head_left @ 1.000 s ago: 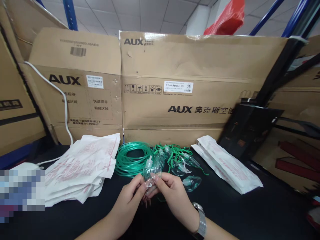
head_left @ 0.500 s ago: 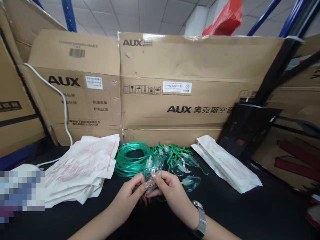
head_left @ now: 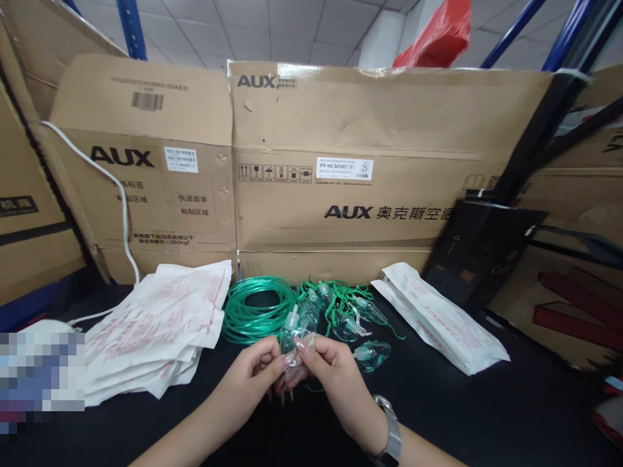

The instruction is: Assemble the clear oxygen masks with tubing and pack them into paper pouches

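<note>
Between my two hands is a clear, green-tinted oxygen mask [head_left: 292,334], its pale connector pointing up and away from me. My left hand [head_left: 263,368] pinches its near left edge, thumb on top and fingers curled beneath. My right hand [head_left: 327,363] is closed on its right side, the thumb pressing close to the left thumb. The fingers partly hide the mask. Just beyond lies a coil of green tubing [head_left: 257,311]. More clear masks [head_left: 372,357] rest on the black table to the right, several of them among tangled green straps [head_left: 341,295].
A pile of white printed pouches [head_left: 160,324] lies at the left, and another white pouch [head_left: 438,318] at the right. Cardboard panels [head_left: 389,123] stand along the back. A black box [head_left: 479,253] leans at the back right. A white cable [head_left: 126,207] hangs at the left.
Both hands stay on the mask with only a slight shift of the fingers. The left fingertips below it have moved a little. Nothing else on the table has moved.
</note>
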A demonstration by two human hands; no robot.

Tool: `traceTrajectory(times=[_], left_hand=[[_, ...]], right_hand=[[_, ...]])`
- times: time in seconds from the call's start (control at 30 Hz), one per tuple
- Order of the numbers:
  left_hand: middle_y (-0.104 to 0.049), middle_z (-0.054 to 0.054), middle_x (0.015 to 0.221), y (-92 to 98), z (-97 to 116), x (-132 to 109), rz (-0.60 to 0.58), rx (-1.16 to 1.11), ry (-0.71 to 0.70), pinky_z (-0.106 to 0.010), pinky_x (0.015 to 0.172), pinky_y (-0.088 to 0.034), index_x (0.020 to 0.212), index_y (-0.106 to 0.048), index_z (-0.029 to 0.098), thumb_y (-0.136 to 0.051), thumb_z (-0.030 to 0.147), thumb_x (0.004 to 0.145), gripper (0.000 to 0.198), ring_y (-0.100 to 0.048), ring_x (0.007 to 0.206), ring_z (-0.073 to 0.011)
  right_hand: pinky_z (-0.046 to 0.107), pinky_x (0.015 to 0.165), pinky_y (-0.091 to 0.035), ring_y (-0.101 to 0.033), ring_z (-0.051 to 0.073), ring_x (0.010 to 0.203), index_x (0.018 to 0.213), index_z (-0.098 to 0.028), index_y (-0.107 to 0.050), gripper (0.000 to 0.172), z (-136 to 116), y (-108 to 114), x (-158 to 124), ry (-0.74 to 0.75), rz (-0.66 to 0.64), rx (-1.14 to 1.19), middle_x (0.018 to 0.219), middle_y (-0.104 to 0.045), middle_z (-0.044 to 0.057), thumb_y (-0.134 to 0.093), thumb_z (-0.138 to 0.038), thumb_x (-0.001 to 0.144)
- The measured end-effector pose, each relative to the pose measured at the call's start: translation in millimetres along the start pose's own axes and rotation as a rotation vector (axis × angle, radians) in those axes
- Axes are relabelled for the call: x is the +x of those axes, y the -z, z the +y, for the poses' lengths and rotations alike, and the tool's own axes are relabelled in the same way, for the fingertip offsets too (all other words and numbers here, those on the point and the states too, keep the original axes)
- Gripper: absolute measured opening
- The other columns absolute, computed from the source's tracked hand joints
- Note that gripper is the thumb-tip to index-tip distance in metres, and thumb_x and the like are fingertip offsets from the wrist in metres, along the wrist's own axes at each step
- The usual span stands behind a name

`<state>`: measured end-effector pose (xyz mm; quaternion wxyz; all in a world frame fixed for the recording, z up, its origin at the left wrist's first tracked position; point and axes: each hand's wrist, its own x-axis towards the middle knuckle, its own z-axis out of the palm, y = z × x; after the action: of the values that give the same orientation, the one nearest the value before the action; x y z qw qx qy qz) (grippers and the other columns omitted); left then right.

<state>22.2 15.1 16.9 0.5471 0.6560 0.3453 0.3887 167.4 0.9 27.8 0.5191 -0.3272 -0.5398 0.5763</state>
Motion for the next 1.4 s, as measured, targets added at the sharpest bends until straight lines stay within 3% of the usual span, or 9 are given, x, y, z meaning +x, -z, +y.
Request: traceTrajectory(times=[0.23, 0.4, 0.7, 1.1, 1.23, 1.4], left_hand=[[-0.049, 0.005, 0.052, 0.7, 3, 0, 0.015, 0.009, 0.018, -0.018, 0.041, -0.031, 0.061, -0.040, 0.019, -0.048, 0.041, 0.078, 0.029, -0.047, 0.046, -0.0096], [-0.052, 0.004, 0.053, 5.2, 1, 1, -0.010, -0.007, 0.020, -0.018, 0.041, -0.033, 0.062, -0.042, 0.018, -0.050, 0.040, 0.077, 0.027, -0.048, 0.047, -0.0098], [-0.056, 0.003, 0.048, 3.1, 12, 0, 0.001, -0.224, 0.015, -0.020, 0.042, -0.035, 0.058, -0.043, 0.018, -0.057, 0.045, 0.071, 0.033, -0.050, 0.042, -0.0104], [-0.057, 0.002, 0.048, 4.0, 15, 1, 0.016, -0.121, 0.048, -0.020, 0.040, -0.034, 0.055, -0.047, 0.016, -0.058, 0.045, 0.070, 0.034, -0.049, 0.041, -0.0095], [-0.060, 0.001, 0.053, 4.9, 10, 2, -0.060, -0.135, 0.044, -0.020, 0.041, -0.035, 0.061, -0.051, 0.015, -0.055, 0.045, 0.072, 0.032, -0.053, 0.043, -0.0108], [-0.063, 0.000, 0.060, 6.6, 4, 2, -0.166, -0.181, 0.032, -0.019, 0.042, -0.038, 0.083, -0.054, 0.015, -0.054, 0.041, 0.076, 0.027, -0.058, 0.052, -0.0128]], right_hand=[[0.029, 0.060, -0.049, -0.060, 0.014, 0.056, 0.068, -0.009, -0.062, 0.033, -3, 0, -1, -0.096, -0.040, 0.191, 0.061, -0.062, 0.006, -0.058, -0.041, 0.075], [0.029, 0.060, -0.048, -0.060, 0.015, 0.057, 0.068, -0.010, -0.062, 0.030, -4, 0, -1, -0.077, -0.043, 0.163, 0.061, -0.062, 0.005, -0.058, -0.039, 0.076], [0.029, 0.062, -0.046, -0.060, 0.014, 0.060, 0.073, -0.010, -0.062, 0.032, -6, -3, -1, -0.085, -0.160, 0.266, 0.066, -0.063, 0.006, -0.048, -0.038, 0.083], [0.026, 0.060, -0.045, -0.056, 0.013, 0.054, 0.068, -0.012, -0.061, 0.028, -8, -4, -2, -0.051, -0.129, 0.311, 0.059, -0.060, 0.004, -0.053, -0.036, 0.080], [0.027, 0.058, -0.045, -0.054, 0.012, 0.051, 0.067, -0.013, -0.061, 0.029, -8, -4, -2, -0.025, -0.139, 0.295, 0.056, -0.058, 0.002, -0.052, -0.037, 0.081], [0.024, 0.053, -0.043, -0.051, 0.011, 0.049, 0.067, -0.012, -0.061, 0.028, -6, -2, -4, -0.002, -0.167, 0.265, 0.055, -0.055, 0.001, -0.052, -0.035, 0.081]])
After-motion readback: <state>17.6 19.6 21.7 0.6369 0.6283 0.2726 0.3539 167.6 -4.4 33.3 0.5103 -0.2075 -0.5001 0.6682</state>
